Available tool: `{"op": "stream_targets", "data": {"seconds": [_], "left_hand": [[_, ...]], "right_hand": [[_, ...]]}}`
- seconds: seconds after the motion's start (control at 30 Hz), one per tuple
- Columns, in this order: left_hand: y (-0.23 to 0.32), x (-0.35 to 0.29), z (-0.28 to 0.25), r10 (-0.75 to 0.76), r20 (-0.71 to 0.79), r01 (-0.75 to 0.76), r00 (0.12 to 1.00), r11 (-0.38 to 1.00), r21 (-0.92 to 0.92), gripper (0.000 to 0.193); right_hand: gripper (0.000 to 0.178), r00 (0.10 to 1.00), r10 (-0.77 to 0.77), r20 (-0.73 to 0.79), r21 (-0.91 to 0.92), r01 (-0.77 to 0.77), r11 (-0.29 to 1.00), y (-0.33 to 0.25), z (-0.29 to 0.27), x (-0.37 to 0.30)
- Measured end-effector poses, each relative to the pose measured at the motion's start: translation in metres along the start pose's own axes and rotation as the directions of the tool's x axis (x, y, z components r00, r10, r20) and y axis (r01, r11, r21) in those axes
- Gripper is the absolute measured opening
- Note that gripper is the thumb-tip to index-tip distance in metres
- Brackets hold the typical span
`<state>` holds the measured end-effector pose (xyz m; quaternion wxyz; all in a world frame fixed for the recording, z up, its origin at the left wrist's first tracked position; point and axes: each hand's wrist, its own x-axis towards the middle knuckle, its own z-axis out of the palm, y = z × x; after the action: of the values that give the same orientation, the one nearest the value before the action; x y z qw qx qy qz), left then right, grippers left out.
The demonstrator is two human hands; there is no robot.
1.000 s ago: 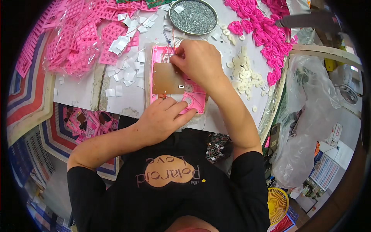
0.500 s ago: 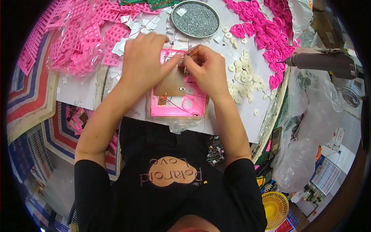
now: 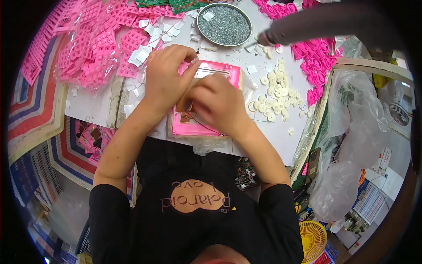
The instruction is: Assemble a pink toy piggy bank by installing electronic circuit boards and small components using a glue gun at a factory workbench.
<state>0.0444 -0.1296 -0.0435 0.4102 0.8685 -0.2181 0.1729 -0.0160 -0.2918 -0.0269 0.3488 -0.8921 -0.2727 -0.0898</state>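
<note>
A pink plastic housing lies on the table in front of me, with a brown circuit board and thin wires in it. My left hand rests over its upper left corner, fingers curled and thumb close to the fingertips. What sits between them, if anything, is too small to name. Over the middle of the housing is my right hand, its fingers curled down and smeared by motion. It covers much of the board. A red wire runs out below the right hand.
A round metal dish of small screws stands behind the housing. White plastic discs lie to the right, magenta parts beyond them. A dark electric screwdriver hangs above the table's right. Pink keypad pieces and white squares lie left.
My right hand has moved down and left over the board, away from the housing's upper edge. My left hand's thumb has drawn nearer its fingers. The hanging screwdriver has swung left and farther back.
</note>
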Motion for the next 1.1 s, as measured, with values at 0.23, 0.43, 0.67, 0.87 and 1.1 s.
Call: {"op": "stream_targets", "data": {"seconds": [0.23, 0.43, 0.67, 0.87, 1.1], "left_hand": [[-0.008, 0.0, -0.001, 0.114, 0.107, -0.11, 0.988, 0.993, -0.044, 0.013], [0.002, 0.008, 0.003, 0.167, 0.153, -0.157, 0.974, 0.985, -0.078, 0.01], [0.0, 0.002, -0.001, 0.061, 0.133, -0.039, 0.989, 0.987, -0.158, 0.013], [-0.002, 0.003, 0.0, 0.152, 0.186, -0.133, 0.971, 0.985, -0.112, 0.014], [0.004, 0.021, -0.005, 0.387, 0.46, -0.421, 0.799, 0.907, -0.033, 0.005]], "right_hand": [[0.023, 0.981, -0.096, -0.166, 0.057, 0.107, 0.993, 0.007, -0.034, 0.003], [0.017, 0.979, 0.024, -0.202, -0.123, -0.05, 0.991, 0.028, -0.03, 0.015], [0.008, 0.994, 0.095, -0.051, -0.365, -0.107, 0.925, 0.032, -0.03, 0.012], [0.007, 0.947, 0.202, 0.248, -0.386, -0.094, 0.918, 0.003, -0.035, 0.001], [0.009, 0.956, 0.291, 0.043, -0.151, -0.282, 0.947, -0.011, -0.027, -0.027]]}}
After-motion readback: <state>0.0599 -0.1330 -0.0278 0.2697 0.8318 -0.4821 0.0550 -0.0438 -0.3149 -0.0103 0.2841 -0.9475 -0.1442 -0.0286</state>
